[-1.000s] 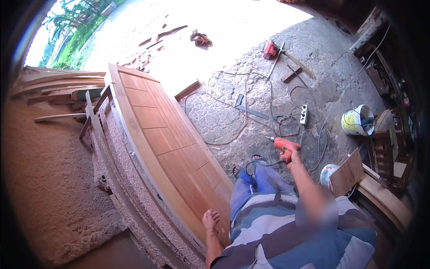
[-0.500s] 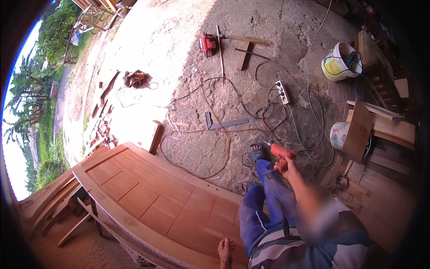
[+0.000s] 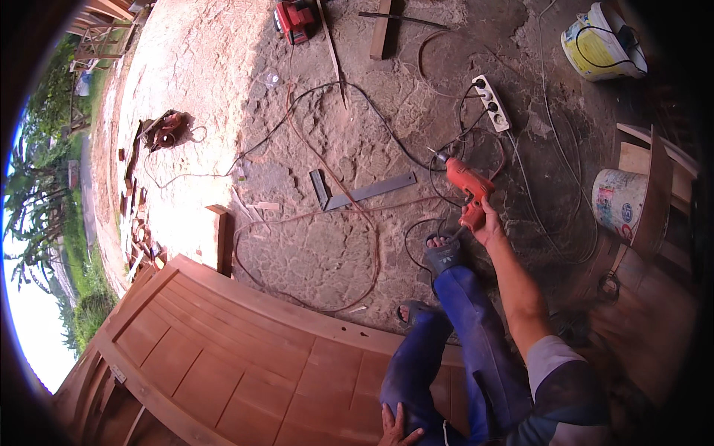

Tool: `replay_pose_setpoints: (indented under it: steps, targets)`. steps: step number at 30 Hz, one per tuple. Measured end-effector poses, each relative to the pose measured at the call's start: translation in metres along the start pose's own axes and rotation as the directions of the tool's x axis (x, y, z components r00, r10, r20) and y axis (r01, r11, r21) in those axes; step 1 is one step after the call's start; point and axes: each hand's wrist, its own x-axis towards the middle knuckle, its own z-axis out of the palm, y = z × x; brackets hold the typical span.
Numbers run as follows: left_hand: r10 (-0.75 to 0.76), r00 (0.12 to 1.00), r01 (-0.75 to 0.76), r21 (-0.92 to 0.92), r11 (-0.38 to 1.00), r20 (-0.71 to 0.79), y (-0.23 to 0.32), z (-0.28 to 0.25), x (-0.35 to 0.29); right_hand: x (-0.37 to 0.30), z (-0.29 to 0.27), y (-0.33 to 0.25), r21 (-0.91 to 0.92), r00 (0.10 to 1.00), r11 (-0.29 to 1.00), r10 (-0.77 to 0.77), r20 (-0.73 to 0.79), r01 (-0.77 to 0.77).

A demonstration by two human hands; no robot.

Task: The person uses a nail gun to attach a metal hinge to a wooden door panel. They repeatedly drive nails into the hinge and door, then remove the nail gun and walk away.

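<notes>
My right hand (image 3: 489, 224) is closed round the handle of an orange-red corded power drill (image 3: 467, 181), held out over the floor. The drill's metal chuck (image 3: 440, 156) points to the far left. My left hand (image 3: 398, 428) has its fingers spread and rests against the thigh of my blue trousers (image 3: 420, 357), beside a brown panelled wooden door (image 3: 230, 364). The door lies flat, with two small dark holes along its far edge. Beyond it, a try square (image 3: 370, 191) lies on the ground, crossed by a cord.
Cords loop over the rough concrete floor (image 3: 312, 253) round a white power strip (image 3: 491, 104). A red power tool (image 3: 295, 21) and a wooden block (image 3: 381, 30) lie farther off. To the right stand a yellow-white bucket (image 3: 601, 48) and a paint pail (image 3: 619, 202) beside boards.
The drill and right hand have moved farther out, my arm stretching. My left hand has gone from loosely curled over the door to spread on my thigh. The view has shifted lower and closer.
</notes>
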Motion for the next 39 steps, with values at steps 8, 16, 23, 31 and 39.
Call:
replay_pose_setpoints:
  steps: [8,16,23,31,39]
  targets:
    - [0.018,1.0,-0.02,0.065,0.998,0.022,-0.018,-0.007,0.015,0.072,-0.041,-0.015,-0.195,0.994,0.976,0.086,-0.071,-0.099]
    - [-0.059,0.998,0.057,-0.28,0.958,0.001,0.026,-0.011,0.008,-0.09,-0.025,-0.004,-0.725,0.903,0.622,-0.065,-0.425,-0.297]
    - [-0.13,0.811,-0.238,-0.525,0.817,-0.57,0.072,-0.082,-0.071,-0.265,0.076,-0.04,-0.935,0.95,0.175,0.098,-0.295,-0.308]
    - [-0.39,-0.426,-0.03,-0.419,0.908,-0.816,-0.032,-0.172,-0.221,-0.285,0.299,-0.043,-0.926,0.961,-0.34,0.155,-0.229,-0.165]
    - [-0.676,-0.254,-0.281,-0.616,0.736,-0.692,-0.189,-0.288,-0.279,-0.361,0.585,0.251,-0.698,0.727,-0.322,0.548,0.414,0.64]
